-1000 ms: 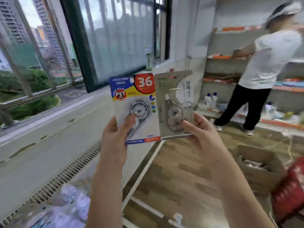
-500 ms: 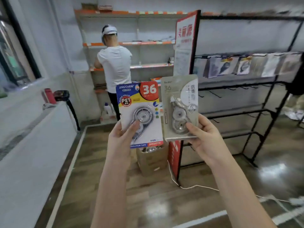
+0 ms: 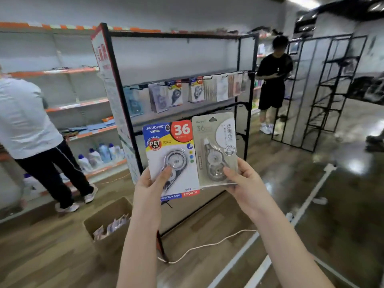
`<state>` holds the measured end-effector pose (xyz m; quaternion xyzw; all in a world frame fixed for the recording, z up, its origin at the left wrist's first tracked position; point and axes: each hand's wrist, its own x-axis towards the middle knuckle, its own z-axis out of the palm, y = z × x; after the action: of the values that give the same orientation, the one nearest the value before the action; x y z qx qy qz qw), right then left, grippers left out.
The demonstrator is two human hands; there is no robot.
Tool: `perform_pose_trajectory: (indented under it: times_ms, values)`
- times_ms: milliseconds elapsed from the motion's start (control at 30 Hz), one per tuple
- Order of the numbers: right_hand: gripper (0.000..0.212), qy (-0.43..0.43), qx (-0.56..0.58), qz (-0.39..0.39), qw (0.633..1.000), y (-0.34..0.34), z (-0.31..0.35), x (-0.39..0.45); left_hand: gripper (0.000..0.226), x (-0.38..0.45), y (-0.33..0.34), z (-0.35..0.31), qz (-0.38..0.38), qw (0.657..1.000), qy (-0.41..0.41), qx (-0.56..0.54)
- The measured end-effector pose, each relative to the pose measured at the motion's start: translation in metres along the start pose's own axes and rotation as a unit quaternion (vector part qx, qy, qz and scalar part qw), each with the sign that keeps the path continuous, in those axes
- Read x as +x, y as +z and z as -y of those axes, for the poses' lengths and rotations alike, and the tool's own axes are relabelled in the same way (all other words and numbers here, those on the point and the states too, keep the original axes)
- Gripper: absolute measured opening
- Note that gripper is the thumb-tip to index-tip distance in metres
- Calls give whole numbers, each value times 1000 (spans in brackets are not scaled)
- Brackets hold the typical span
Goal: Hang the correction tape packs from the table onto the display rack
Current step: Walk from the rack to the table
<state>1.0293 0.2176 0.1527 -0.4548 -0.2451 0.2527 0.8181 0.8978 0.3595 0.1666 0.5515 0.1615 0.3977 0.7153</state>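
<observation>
My left hand (image 3: 152, 187) grips a blue, yellow and red correction tape pack (image 3: 171, 150) marked "36" by its lower left corner, thumb across the clear blister. Beside it, my right hand (image 3: 242, 181) pinches a grey-beige correction tape pack (image 3: 216, 142) at its lower edge. Both packs are upright at chest height, side by side and just touching. Behind them stands the black wire display rack (image 3: 122, 96). Several packs (image 3: 176, 95) hang from hooks on its upper rail. The lower rails behind my packs carry bare hooks.
An open cardboard box (image 3: 108, 225) with several packs sits on the wooden floor left of my arms. A white cable (image 3: 207, 245) trails across the floor. A person in a white shirt (image 3: 25, 121) stands at shelves on the left. Another in black (image 3: 272, 84) stands behind the rack.
The view has swung right from the window, past the wall shelves, onto the display rack, which now fills the middle. Both hands hold the same packs in the same way.
</observation>
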Motion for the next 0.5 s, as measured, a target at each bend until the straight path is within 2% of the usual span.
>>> perform_pose_trajectory:
  times_ms: [100, 367, 500]
  values:
    - [29, -1, -17, -33, 999, -35, 3, 27, 14, 32, 33, 26, 17, 1000, -23, 5]
    - [27, -28, -24, -77, 996, -111, 24, 137, 27, 146, 117, 78, 91, 995, -33, -1]
    - [29, -29, -14, -100, 994, -143, 34, 193, 21, 204, 154, 102, 102, 994, -44, 8]
